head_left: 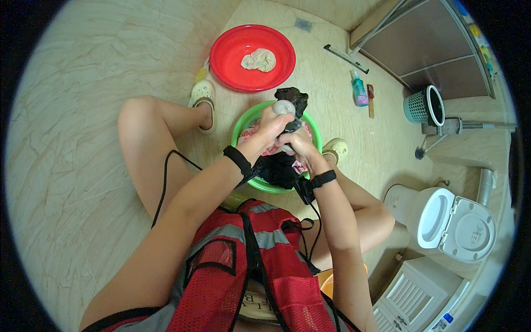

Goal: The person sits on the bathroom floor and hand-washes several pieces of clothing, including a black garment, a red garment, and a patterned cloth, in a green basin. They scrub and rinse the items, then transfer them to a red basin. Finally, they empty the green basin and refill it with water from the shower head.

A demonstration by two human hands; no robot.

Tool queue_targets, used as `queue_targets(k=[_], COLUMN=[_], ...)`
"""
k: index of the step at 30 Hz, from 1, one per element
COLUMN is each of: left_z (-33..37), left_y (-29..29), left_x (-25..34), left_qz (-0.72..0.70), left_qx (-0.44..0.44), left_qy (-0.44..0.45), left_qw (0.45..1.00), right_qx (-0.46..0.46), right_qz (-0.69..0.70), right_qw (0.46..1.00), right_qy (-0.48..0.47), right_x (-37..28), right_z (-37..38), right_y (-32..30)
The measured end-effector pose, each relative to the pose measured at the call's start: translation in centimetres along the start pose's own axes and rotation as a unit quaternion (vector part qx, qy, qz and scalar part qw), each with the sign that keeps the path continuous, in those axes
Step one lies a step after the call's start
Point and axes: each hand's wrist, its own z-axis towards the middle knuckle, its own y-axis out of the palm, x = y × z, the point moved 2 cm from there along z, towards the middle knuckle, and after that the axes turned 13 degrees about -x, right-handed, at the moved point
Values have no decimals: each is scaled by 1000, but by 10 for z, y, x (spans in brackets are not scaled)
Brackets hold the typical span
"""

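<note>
Both my hands are together over a green basin (pixel 317 133) on the floor between my feet. My left hand (pixel 270 125) is closed around a bunched dark cloth (pixel 293 99), and part of that cloth sticks out past the basin's far rim. A whitish lump, suds or fabric, I cannot tell which, shows at the top of my left fist. Just below and to the right, my right hand (pixel 300 142) grips the same dark cloth. Inside the basin lie a black garment (pixel 276 170) and pink-and-white patterned fabric (pixel 247 133).
Beyond the green basin stands a red basin (pixel 221 74) holding a beige cloth (pixel 260 60). To the right are a bottle (pixel 359 91), a brush (pixel 371 102), a squeegee (pixel 346 59), a basket (pixel 416 108) and a toilet (pixel 434 218). Cables run from my wrist straps.
</note>
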Motion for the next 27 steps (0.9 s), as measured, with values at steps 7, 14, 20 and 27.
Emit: queue_targets(k=[7,14,20,27], left_z=[9,7,1,5], left_y=[-7,-8,6,14], left_x=[1,-1,18,30], left_qz=[-39,-84,-93,-171], left_qx=[-87,-131,-97,163], left_qy=[-102,-106,-45,-74], left_qw=[990,982,990,969], right_qx=[-115,-86,-30,223], right_qz=[238,186,-319,-572], right_qw=[961,979,946,745], right_qy=[77,10,-40,-261], right_x=[5,0,-21,-44], right_z=[-5,-7,-18,-48], right_y=[6,14,-7,61])
